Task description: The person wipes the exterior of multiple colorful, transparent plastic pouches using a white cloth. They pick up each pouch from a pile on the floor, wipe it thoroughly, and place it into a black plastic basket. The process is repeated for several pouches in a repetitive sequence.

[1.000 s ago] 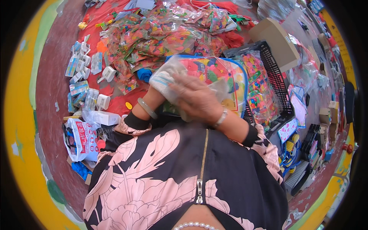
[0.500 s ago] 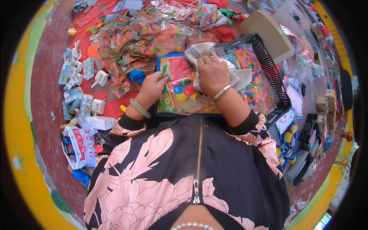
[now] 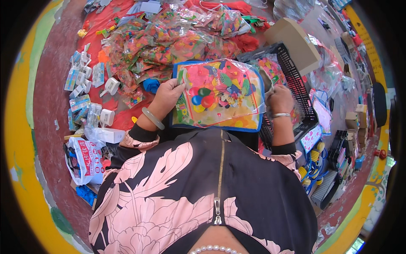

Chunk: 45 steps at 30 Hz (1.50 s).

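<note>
Balloons fill the clear flat packet (image 3: 220, 95) you hold at the middle of the view, lying on a blue-edged card over your lap. Your left hand (image 3: 169, 95) pinches its edge at 9 o'clock, a pale bangle (image 3: 152, 118) on that wrist. Your right hand (image 3: 280, 99), at 3 o'clock, grips the opposite edge, over the black plastic crate (image 3: 296, 84). More balloon packets (image 3: 169, 38) lie heaped at 12 o'clock; small white boxes (image 3: 84, 84) sit at 9 o'clock.
</note>
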{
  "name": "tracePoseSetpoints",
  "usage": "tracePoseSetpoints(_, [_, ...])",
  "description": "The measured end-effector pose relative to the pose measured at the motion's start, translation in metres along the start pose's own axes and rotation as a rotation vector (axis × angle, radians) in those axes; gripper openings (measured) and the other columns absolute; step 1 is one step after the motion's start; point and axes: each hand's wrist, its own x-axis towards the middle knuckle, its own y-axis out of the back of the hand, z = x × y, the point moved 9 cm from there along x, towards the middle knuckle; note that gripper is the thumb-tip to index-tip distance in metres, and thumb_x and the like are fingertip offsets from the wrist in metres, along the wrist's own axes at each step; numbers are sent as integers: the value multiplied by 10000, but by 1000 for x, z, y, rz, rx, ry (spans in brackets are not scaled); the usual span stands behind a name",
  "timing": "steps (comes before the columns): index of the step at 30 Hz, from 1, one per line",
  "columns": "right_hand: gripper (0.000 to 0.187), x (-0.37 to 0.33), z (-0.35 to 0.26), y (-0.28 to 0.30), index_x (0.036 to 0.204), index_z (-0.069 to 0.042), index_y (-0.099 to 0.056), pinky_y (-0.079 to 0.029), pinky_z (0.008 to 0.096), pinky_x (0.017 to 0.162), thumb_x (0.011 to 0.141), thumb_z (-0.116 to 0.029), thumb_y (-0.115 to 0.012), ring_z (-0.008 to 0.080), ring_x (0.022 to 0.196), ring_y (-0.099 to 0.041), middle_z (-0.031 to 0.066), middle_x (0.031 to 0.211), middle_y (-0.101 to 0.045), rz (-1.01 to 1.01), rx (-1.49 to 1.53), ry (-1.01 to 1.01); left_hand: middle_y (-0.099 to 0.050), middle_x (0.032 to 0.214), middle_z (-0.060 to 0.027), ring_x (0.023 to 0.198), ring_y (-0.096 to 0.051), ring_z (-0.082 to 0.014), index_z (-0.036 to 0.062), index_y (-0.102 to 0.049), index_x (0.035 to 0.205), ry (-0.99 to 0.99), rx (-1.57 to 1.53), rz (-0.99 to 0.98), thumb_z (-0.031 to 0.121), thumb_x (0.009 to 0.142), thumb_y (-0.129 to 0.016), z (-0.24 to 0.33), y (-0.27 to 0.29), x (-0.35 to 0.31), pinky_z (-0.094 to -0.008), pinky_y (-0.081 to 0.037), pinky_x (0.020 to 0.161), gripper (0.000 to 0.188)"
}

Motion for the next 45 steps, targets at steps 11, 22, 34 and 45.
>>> tracePoseSetpoints(11, [364,35,-132,55,1181,-176,-591,-508,357,656,823,-236,-580,255,771,-652,66,891,-654,-195,-341,665,-617,855,-239,822,-596,-403,-30,-498,991,-72,941,94,279,778,-610,63,-1,4,-454,-466,726,391])
tracePoseSetpoints(22, [158,72,-119,20,915,-100,-711,-495,335,676,803,-122,-602,256,752,-632,79,864,-648,-254,123,625,-621,702,-106,603,-583,-180,-22,-613,894,23,363,-25,121,844,-571,46,26,10,-292,-471,573,157])
tracePoseSetpoints(34, [178,63,-73,188,952,-5,-697,-470,212,582,792,15,-621,98,638,-578,55,871,-677,-60,867,534,-658,981,-126,931,-633,-218,-37,-643,999,-553,-1,-92,-17,844,-544,197,20,-28,-310,-511,836,185])
tracePoseSetpoints(45, [244,-78,-97,90,917,-119,-677,-452,319,553,700,-45,-593,186,706,-619,41,943,-667,-58,134,1006,-663,916,-118,975,-602,-306,-3,-653,864,-791,572,-436,-67,641,-568,91,-29,-49,-386,-477,854,247])
